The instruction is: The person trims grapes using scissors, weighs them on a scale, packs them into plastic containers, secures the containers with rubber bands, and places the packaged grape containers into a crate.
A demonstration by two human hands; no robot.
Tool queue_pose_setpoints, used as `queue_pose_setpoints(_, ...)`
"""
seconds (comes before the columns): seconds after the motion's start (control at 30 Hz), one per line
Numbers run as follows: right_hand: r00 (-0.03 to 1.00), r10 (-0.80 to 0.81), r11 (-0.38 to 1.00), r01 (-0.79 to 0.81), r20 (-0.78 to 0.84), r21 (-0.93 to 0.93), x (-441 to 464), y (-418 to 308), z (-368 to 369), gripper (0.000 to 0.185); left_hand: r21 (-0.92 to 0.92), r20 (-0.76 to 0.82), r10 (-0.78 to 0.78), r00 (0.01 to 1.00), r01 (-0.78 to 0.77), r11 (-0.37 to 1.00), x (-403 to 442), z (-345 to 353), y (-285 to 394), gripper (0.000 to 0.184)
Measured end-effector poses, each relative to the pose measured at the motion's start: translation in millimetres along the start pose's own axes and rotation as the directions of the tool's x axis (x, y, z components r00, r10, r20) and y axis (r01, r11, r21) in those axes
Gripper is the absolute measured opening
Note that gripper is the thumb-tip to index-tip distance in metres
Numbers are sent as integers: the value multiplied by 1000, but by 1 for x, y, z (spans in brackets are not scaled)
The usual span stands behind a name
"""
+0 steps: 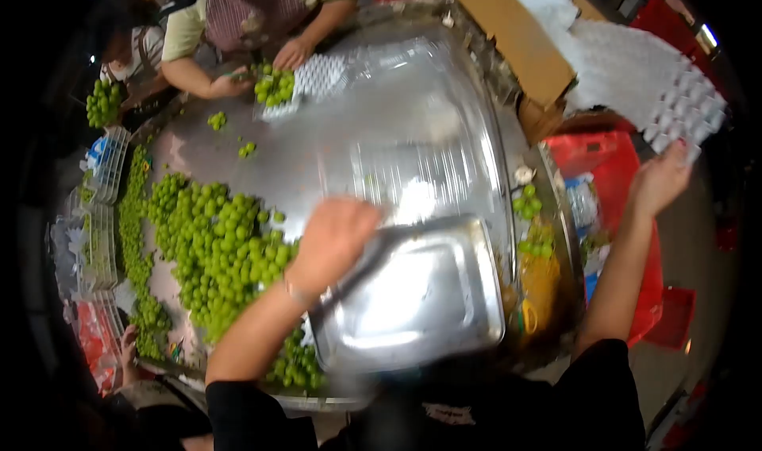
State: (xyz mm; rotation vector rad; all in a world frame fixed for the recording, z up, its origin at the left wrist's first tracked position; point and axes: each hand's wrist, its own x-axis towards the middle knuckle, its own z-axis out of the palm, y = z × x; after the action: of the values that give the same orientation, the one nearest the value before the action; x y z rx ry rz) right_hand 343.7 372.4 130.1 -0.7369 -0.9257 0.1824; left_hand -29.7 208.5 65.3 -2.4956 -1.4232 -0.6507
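Note:
My right hand (663, 179), raised at the far right, pinches the end of a long white foam netting sheet (603, 62). The sheet stretches back toward a cardboard box (516, 34). My left hand (337, 240) is blurred above the upper left corner of a shiny metal tray (409, 296); its fingers point right and I cannot make out whether they hold anything. Left of that hand lies a large heap of green grapes (222, 252). Beyond the tray, a clear plastic sheet or container (413, 165) lies on the metal table (317, 157).
Across the table, a person (254, 14) handles a grape bunch (274, 86) on white foam netting (320, 76). Plastic baskets (103, 244) line the left edge. A red crate (603, 157) with packaging stands on the right, beside yellow-handled scissors (528, 316).

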Motion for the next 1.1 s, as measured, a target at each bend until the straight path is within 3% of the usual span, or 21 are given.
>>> queue_pose_setpoints(0.1,981,101,994,-105,166,15,-37,-39,-50,24,-141,364,61,930,-10,990,-82,-39,87,34)
queue_pose_setpoints(0.13,943,241,968,-216,228,-127,-62,-49,-67,26,-160,447,56,893,18,987,-102,-42,104,34)
queue_pose_setpoints(0.23,796,296,918,-84,527,-389,-139,-75,-97,32,-261,546,1,838,169,950,-121,-45,118,29)
queue_pose_setpoints(0.33,728,519,841,-343,447,-418,-181,-107,-102,30,-407,482,-101,870,324,854,-88,-43,112,31)
queue_pose_setpoints(0.4,709,612,790,-569,350,-228,-188,-127,-96,30,-270,358,-274,893,380,885,-68,-5,109,21)
queue_pose_setpoints(0.47,715,625,779,-602,314,-179,-184,-133,-108,29,-69,374,-366,852,419,905,-67,51,108,13)
queue_pose_setpoints(0.5,672,707,706,-651,221,-278,-175,-136,-114,29,-71,360,-369,856,420,905,-62,52,107,13)
queue_pose_setpoints(0.6,703,694,696,-601,155,-392,-155,-143,-113,28,-66,420,-311,852,371,926,-57,44,108,16)
queue_pose_setpoints(0.67,864,503,864,-502,-10,43,-147,-145,-97,26,-406,214,-464,860,510,758,-67,8,101,10)
queue_pose_setpoints(0.73,912,347,937,-325,219,-130,-157,-144,-92,24,-759,182,-747,639,574,306,-96,-56,107,4)
queue_pose_setpoints(0.77,811,266,964,-206,521,-171,-168,-142,-85,30,-775,208,-819,535,601,195,-119,-89,114,5)
queue_pose_setpoints(0.8,623,156,988,-86,767,-131,-180,-140,-78,39,-710,240,-822,516,671,213,-165,-102,116,4)
queue_pose_setpoints(0.83,362,-19,996,-73,932,49,-195,-158,-45,48,-628,391,-797,460,766,134,-199,-112,130,3)
queue_pose_setpoints(0.87,80,-113,993,-16,990,115,-208,-149,-29,47,-516,536,-749,390,853,75,-233,-122,144,4)
queue_pose_setpoints(0.9,-215,-189,980,22,958,198,-225,-138,-19,46,-387,661,-682,312,921,45,-267,-132,158,6)
queue_pose_setpoints(0.93,-218,-208,977,9,954,215,-241,-126,-20,46,-131,691,-679,247,967,218,-310,-124,174,9)
queue_pose_setpoints(0.97,-382,-182,982,-25,906,187,-256,-112,-24,43,129,718,-672,181,914,384,-353,-117,191,12)
queue_pose_setpoints(1.0,-540,-168,985,-53,824,166,-264,-106,-19,41,179,681,-711,176,901,395,-352,-122,195,13)
queue_pose_setpoints(1.07,-724,-66,997,-30,687,64,-259,-108,-15,34,280,602,-781,165,873,400,-351,-131,204,16)
queue_pose_setpoints(1.1,-746,-57,996,-86,664,-11,-257,-108,-10,31,129,486,-836,255,925,358,-329,-128,196,16)
